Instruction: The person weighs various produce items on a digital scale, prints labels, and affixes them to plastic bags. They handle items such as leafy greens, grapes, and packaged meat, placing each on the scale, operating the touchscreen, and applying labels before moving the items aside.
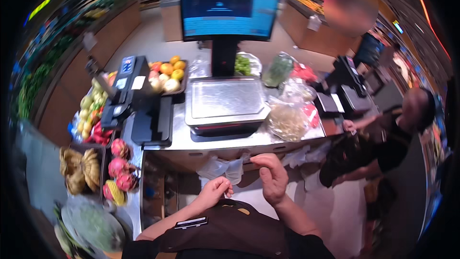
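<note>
My left hand (216, 191) is curled in front of my dark apron (230, 228), and nothing shows in it. Beside it my right hand (274, 179) is raised with bent fingers and the thumb apart, holding nothing. Both are in the air on my side of the metal counter (215, 144). Beyond them stands a weighing scale (226, 97) with a bare steel platter, below a lit monitor (230, 13). White plastic bags (224, 168) hang under the counter edge, close to my hands. Right of the scale lies a clear bag of pale produce (287, 120).
Label printers flank the scale on the left (127, 79) and right (346, 79). Dragon fruits (122, 169), brown bananas (81, 169) and a wrapped melon (93, 223) line the left side. A co-worker (370, 140) stands at right; another person (370, 48) is across the counter.
</note>
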Demonstrator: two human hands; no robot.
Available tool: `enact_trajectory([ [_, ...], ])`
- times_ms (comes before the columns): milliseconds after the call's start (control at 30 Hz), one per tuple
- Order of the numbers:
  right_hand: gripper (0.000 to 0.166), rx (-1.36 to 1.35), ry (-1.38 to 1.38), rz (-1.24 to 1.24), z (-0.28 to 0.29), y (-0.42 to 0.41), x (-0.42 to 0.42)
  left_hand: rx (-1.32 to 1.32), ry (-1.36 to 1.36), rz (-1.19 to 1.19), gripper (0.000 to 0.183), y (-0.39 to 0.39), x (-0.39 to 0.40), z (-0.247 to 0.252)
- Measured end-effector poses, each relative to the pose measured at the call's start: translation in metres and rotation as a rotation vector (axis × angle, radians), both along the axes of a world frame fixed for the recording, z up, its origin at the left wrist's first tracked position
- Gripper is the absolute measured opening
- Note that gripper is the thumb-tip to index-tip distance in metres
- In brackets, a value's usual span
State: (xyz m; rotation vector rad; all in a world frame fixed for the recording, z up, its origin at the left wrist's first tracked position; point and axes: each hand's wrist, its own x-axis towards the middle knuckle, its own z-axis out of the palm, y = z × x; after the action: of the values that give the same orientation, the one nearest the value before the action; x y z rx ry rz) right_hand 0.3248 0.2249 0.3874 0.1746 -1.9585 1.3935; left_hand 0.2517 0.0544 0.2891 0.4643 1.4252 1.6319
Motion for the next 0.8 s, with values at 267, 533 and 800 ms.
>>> enact_trajectory([
  [267, 0.006, -0.084, 0.919, 0.028, 0.154, -0.066, 0.036, -0.008, -0.040, -0.270, 0.021, -0.002, -0.018, -0.008],
  [533, 0.017, -0.080, 0.743, 0.260, 0.165, -0.081, 0.065, -0.079, -0.095, -0.503, 0.023, 0.005, -0.015, -0.026],
  [800, 0.036, -1.175, 0.984, -0.958, 0.209, -0.172, 0.040, -0.104, -0.113, -0.670, 0.026, 0.013, -0.009, -0.032],
])
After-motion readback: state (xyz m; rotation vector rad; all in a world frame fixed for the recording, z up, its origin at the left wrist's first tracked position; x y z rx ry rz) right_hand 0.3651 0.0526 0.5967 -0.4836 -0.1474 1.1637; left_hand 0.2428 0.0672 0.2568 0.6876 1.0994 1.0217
